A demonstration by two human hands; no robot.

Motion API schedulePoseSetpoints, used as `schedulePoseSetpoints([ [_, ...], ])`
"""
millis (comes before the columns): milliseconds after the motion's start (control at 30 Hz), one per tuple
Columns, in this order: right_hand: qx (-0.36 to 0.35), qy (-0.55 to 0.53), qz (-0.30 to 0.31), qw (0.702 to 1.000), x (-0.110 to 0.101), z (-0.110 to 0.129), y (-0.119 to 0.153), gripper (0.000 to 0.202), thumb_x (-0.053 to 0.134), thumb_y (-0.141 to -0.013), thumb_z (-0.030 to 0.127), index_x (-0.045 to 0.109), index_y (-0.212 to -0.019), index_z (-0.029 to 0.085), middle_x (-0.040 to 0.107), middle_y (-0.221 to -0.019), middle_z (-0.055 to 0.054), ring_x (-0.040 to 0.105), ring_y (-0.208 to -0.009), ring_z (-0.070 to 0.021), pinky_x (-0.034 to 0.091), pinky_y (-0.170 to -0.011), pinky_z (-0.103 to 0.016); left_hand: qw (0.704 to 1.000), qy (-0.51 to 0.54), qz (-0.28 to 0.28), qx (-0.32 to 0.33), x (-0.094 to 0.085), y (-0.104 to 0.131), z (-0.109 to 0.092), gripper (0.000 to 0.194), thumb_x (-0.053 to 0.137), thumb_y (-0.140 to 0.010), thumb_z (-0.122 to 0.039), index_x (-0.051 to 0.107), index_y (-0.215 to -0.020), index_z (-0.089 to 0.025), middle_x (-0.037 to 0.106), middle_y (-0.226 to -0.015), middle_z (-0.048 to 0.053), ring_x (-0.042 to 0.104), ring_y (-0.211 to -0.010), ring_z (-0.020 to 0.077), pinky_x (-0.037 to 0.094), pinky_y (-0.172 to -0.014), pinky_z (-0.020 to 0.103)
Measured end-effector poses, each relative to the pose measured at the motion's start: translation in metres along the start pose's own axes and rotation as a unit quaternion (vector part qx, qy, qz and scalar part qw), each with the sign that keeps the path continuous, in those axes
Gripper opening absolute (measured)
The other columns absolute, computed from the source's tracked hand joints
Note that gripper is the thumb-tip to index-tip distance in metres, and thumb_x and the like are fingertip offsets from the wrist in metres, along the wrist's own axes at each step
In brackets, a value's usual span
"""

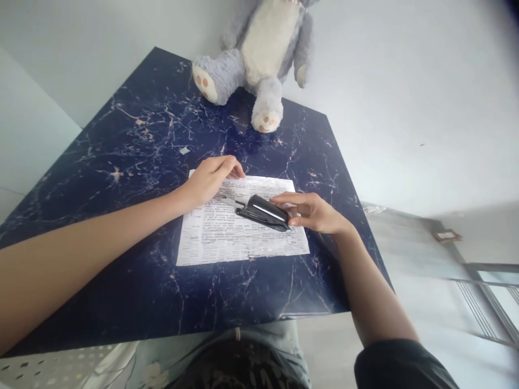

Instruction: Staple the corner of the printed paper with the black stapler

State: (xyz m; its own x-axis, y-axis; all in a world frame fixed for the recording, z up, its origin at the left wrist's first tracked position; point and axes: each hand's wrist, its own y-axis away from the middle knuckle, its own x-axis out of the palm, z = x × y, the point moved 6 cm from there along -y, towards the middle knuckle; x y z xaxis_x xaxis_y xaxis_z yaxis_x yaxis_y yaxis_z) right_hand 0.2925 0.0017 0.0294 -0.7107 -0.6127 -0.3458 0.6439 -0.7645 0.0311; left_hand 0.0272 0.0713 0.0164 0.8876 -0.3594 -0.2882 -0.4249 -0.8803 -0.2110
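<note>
A black stapler (265, 212) lies aslant on a printed sheet of paper (243, 248), with a thin metal part sticking out of its left end. My right hand (314, 212) is closed on the stapler's right end, fingers on the far side and thumb on the near side. Over the upper left part of the sheet, my left hand (213, 175) bends its fingers down together near the paper's far edge. Its palm side is hidden, so whatever it may hold does not show. The metal part points towards this hand.
The sheet lies on a dark blue marbled table (141, 286). A small pale piece (185, 151) sits beyond my left hand. At the back, a grey and white plush toy (267, 65) sits against the wall. A perforated white seat (60, 367) shows at lower left.
</note>
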Motion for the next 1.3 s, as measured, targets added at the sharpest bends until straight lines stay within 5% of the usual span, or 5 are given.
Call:
schedulePoseSetpoints([
  [367,-0.131,0.368,-0.179,0.903,0.046,0.037,-0.001,0.065,0.062,-0.105,0.008,0.068,-0.16,0.04,0.072,-0.162,0.0,0.065,-0.156,-0.0331,0.057,-0.129,-0.061,0.995,0.054,-0.053,0.064,-0.005,0.003,-0.005,0.046,0.05,-0.117,-0.06,0.077,-0.115,-0.023,0.08,-0.135,0.011,0.072,-0.131,0.0263,0.055,-0.119,0.047],
  [533,-0.133,0.487,-0.2,0.84,0.049,0.041,-0.001,0.063,0.065,-0.111,0.009,0.065,-0.163,0.043,0.072,-0.162,0.0,0.059,-0.161,-0.0385,0.061,-0.12,-0.06,0.949,0.279,0.12,-0.088,0.018,0.001,0.006,0.053,0.053,-0.113,-0.071,0.072,-0.121,-0.022,0.08,-0.139,0.018,0.078,-0.128,0.0331,0.064,-0.113,0.054],
  [767,-0.123,0.457,-0.289,0.832,0.038,0.049,-0.006,0.054,0.061,-0.106,0.007,0.077,-0.147,0.038,0.08,-0.151,-0.003,0.068,-0.146,-0.0378,0.059,-0.115,-0.062,0.945,0.277,0.109,-0.136,0.017,0.001,0.017,0.017,0.078,-0.103,-0.029,0.076,-0.116,-0.019,0.083,-0.118,0.014,0.081,-0.103,0.0247,0.067,-0.099,0.046],
  [967,-0.006,0.251,-0.24,0.938,0.019,0.029,-0.008,0.022,0.081,-0.092,0.03,0.077,-0.113,0.024,0.081,-0.099,-0.003,0.074,-0.083,-0.0233,0.06,-0.075,-0.039,0.956,0.286,-0.001,-0.065,-0.005,0.0,-0.001,0.013,0.056,-0.108,-0.032,0.066,-0.103,-0.026,0.045,-0.07,-0.003,0.037,-0.055,0.0142,0.039,-0.055,0.033],
  [1300,-0.164,0.377,-0.223,0.884,0.031,0.036,-0.011,0.052,0.079,-0.105,0.059,0.071,-0.145,0.027,0.077,-0.138,-0.014,0.074,-0.126,-0.0363,0.058,-0.11,-0.057,0.925,0.37,0.087,-0.009,0.012,0.005,-0.011,0.042,0.088,-0.101,-0.033,0.073,-0.137,-0.017,0.083,-0.119,0.012,0.081,-0.095,0.018,0.066,-0.088,0.029],
])
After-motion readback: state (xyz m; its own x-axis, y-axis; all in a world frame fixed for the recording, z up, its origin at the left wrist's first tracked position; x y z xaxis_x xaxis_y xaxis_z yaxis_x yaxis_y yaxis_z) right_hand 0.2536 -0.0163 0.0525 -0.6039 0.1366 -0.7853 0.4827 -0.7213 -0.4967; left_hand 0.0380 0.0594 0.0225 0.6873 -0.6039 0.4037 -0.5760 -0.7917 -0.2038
